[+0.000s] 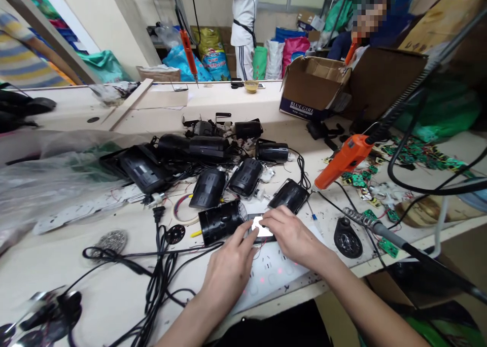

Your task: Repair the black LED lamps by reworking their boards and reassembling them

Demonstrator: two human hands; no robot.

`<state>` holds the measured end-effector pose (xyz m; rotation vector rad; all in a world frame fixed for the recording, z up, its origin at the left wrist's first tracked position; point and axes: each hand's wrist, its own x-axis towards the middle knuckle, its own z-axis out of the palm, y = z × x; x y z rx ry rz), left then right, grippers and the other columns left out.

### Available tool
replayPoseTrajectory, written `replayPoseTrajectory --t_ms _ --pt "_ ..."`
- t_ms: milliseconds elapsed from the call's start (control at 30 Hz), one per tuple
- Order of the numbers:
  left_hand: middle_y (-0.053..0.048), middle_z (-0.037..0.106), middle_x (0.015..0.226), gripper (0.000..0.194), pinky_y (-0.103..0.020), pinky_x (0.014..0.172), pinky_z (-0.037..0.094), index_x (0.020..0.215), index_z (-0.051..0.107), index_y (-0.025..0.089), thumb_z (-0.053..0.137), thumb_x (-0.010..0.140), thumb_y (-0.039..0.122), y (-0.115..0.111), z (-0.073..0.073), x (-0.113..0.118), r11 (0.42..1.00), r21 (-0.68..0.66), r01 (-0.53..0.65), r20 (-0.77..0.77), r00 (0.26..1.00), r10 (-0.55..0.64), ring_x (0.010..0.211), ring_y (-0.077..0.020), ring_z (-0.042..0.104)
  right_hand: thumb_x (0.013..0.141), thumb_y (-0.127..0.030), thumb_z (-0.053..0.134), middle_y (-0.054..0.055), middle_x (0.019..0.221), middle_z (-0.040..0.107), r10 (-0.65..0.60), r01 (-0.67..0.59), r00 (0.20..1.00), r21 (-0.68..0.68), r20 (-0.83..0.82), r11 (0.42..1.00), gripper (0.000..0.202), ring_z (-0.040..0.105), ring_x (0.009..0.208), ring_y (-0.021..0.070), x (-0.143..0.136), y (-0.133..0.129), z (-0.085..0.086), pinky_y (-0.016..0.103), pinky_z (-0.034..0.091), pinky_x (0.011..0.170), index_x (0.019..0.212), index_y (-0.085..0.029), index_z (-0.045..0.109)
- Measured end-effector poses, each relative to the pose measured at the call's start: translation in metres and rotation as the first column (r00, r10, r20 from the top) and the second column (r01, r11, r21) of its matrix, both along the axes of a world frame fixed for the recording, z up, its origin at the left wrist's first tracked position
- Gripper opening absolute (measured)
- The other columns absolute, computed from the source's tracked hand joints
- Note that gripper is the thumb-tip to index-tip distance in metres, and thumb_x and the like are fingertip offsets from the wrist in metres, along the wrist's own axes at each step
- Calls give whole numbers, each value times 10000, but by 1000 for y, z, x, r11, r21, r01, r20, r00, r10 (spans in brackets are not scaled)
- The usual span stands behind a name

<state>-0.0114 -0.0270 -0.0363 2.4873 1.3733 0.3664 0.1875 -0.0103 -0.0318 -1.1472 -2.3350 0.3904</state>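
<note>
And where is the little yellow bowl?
Head view: the yellow bowl sits near the far edge of the table, left of the open cardboard box.

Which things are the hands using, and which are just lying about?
Seemingly in use:
Small white flat plate, touched by the left hand and right hand
Dark flat piece beneath it

Just lying about, I think:
Black teardrop-shaped part
Small green circuit board
Open brown cardboard box

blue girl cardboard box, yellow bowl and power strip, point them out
BLUE GIRL cardboard box (305, 87), head view, front panel
yellow bowl (251, 88), head view, outer wall
power strip (271, 272), head view, top face
</note>
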Motion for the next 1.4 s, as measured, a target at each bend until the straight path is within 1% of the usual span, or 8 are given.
replayPoseTrajectory --t_ms 300,500,733,833,933,1067,1233,1400 --pt "-91 617 1298 296 -325 715 613 1184 581 194 478 909 157 5 -2 1 999 28 35 43 998 -36 961 -223 698 911 -83 525 133 1115 634 -81 75 991 -62 -102 995 184 532 1065 260 -5 -13 -6 437 545 909 1059 -124 627" --pt "-83 607 1323 252 -311 646 614 1130 581 190 507 893 144 10 1 3 998 43 49 56 997 -52 919 -216 709 903 -65 495 125 1044 623 -71 67 993 -42 -95 997 174 553 998 252 -4 -12 -2 433 565 842 986 -135 631" --pt "-114 605 1335 325 -341 717 617 1204 571 151 463 905 81 9 -11 1 982 133 136 -70 989 -128 977 -238 685 943 -56 418 134 1078 626 -59 62 996 49 -60 997 243 564 1020 242 -8 -19 -12 424 563 895 1068 -122 615" --pt "-116 574 1356 331 -345 698 613 1229 570 167 463 919 118 9 -7 -1 995 27 97 -36 995 -96 921 -226 690 926 -28 400 147 1142 602 -89 91 996 72 -31 993 309 549 1046 254 -9 -23 -16 436 573 884 1129 -128 610" --pt "-86 614 1219 262 -342 771 592 1139 628 206 582 881 202 14 6 -4 984 -174 33 180 984 -1 896 -203 677 897 1 390 154 1147 583 -119 120 993 73 -23 990 375 530 1060 271 -10 -28 -17 452 574 864 1175 -135 601" --pt "-37 617 1035 401 -323 799 558 1077 622 226 740 699 160 22 23 -11 903 -429 29 478 856 199 882 -183 638 915 -11 369 154 1038 604 -110 111 994 65 -18 992 359 522 1045 282 -10 -29 -13 468 566 835 1157 -118 610" --pt "-1 610 818 244 -254 607 516 971 571 187 653 745 222 30 23 -8 768 -634 90 596 690 411 675 -133 594 938 -44 377 131 991 599 -104 106 994 50 -42 993 309 536 966 257 -9 -26 -14 448 555 795 1113 -125 619" --pt "-36 600 917 264 -298 683 526 1070 659 197 599 818 249 35 20 -2 911 -412 16 527 820 224 747 -156 599 969 -72 360 128 996 586 -110 112 992 29 -68 993 290 516 982 252 -8 -27 -17 440 540 811 1111 -127 606"
